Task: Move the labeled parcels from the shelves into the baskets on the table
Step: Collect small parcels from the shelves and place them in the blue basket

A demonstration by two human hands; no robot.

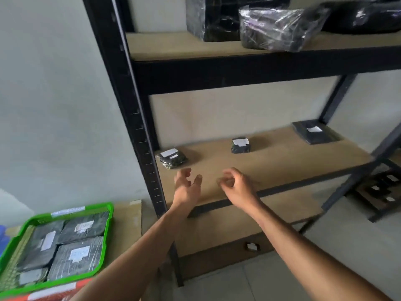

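Observation:
Three black-wrapped parcels with white labels lie on the middle shelf (271, 170): a small one at the left end (173, 158), a small one in the middle (240, 146) and a flat one at the back right (314, 132). My left hand (186, 185) hovers over the shelf's front just below the left parcel, fingers apart and empty. Beside it, my right hand (236, 185) has its fingers loosely curled and holds nothing. A green basket (108, 227) at the lower left holds several labeled black parcels.
The black metal rack's upright post (138, 127) stands between the basket and the shelf. Large plastic-wrapped bundles (277, 27) fill the top shelf. A lower shelf carries one small parcel (251, 246). More dark parcels (382, 187) lie low at the right.

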